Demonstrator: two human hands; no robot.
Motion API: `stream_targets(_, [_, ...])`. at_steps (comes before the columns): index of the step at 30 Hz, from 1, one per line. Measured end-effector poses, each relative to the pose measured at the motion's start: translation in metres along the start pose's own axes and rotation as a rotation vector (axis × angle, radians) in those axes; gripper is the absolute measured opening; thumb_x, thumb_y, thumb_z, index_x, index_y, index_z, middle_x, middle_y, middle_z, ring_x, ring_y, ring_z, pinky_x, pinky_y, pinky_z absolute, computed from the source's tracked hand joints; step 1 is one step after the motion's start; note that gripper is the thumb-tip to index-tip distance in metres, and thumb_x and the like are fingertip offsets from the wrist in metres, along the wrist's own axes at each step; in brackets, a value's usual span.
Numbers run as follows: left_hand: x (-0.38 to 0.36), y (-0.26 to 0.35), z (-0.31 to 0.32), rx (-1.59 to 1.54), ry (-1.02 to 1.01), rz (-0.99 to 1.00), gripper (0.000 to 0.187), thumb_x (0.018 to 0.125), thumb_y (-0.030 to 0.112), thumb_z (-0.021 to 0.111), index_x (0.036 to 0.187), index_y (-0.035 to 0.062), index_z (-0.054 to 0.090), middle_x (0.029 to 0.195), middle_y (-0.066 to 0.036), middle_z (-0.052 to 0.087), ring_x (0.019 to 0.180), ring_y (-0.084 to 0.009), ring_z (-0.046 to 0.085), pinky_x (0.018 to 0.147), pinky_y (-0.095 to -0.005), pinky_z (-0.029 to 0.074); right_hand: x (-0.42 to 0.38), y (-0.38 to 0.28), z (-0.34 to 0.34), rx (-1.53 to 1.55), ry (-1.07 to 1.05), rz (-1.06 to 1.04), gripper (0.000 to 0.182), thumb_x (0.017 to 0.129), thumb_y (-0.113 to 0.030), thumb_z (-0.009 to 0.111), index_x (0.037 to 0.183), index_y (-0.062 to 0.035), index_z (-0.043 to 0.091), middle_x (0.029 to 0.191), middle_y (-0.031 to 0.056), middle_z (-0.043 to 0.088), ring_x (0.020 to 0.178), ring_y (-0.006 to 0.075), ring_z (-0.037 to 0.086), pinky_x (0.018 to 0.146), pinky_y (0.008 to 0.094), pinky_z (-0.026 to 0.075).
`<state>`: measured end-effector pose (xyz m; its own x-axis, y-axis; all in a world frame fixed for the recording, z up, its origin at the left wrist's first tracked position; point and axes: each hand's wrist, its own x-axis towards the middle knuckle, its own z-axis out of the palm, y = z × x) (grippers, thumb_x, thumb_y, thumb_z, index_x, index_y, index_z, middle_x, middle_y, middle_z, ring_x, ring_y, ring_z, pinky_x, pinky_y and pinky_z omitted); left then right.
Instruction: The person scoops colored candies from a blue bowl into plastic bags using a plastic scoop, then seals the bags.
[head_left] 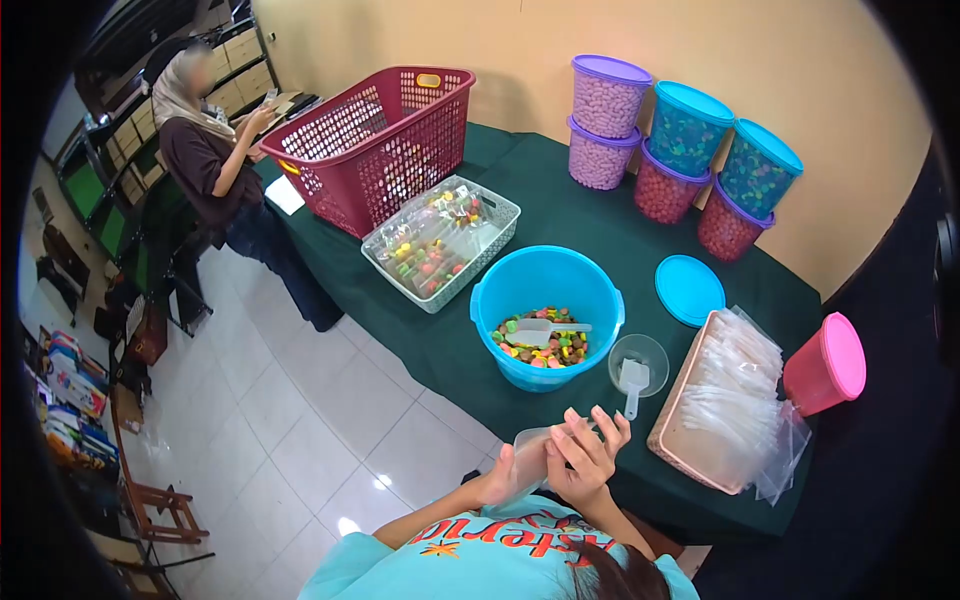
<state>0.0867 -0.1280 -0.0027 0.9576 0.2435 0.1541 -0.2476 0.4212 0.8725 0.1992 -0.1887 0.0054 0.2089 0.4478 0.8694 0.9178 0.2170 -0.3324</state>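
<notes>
Pinching one clear bag [530, 468] in the left hand's [496, 482] grip, touching it with the right hand [582, 462], closure impossible to tell, by the near table [615, 235] edge. Beyond: one blue tub [545, 282], two scoops [634, 378]; farther, bare cloth before six stacked canisters [608, 105].

Prob. candy-pkg rm: tub [548, 283] w/ sweets [560, 356], plastic bags [735, 400], stacked containers [690, 125].

A perforated burgundy basket [415, 170] stands on the green-covered surface [590, 225]. Right of the basket, six lidded tubs [608, 100] are stacked in pairs near the wall [520, 40]; farther right stands a pink tub [822, 368]. Left of the basket, another person [205, 165] stands on the tiled floor [290, 430], near shelves [240, 52].
</notes>
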Motion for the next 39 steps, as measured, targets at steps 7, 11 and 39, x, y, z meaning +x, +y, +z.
stream_targets(7, [-0.02,0.04,-0.033,0.023,0.068,0.112,0.094,0.076,0.07,0.029,0.133,-0.0019,0.011,0.137,-0.015,0.018,0.127,-0.0254,0.02,0.103,-0.039,0.017,0.012,-0.03,0.046,-0.089,-0.062,0.033,0.022,0.068,-0.011,0.063,0.09,-0.015,0.063,0.107,0.0037,0.057,0.11,0.0246,0.04,0.096,0.0433,0.021])
stream_targets(11, [-0.019,0.05,-0.05,0.341,0.112,0.068,0.088,0.077,0.065,0.04,0.131,-0.0006,0.018,0.133,-0.015,0.023,0.125,-0.0271,0.022,0.1,-0.0396,0.021,0.012,-0.033,0.058,-0.041,-0.044,0.142,0.029,0.065,-0.015,0.067,0.093,-0.0197,0.063,0.099,-0.0021,0.057,0.103,0.0172,0.039,0.093,0.0399,0.02])
stream_targets(39, [0.069,0.072,-0.087,0.354,0.405,0.309,0.051,0.084,0.007,0.052,0.13,0.0015,0.03,0.137,-0.014,0.022,0.122,-0.025,0.032,0.098,-0.0369,0.032,0.1,0.059,0.068,0.689,-0.234,0.622,0.015,0.067,0.005,0.065,0.08,-0.0017,0.065,0.08,0.0089,0.06,0.069,0.0145,0.058,0.061,0.0228,0.046])
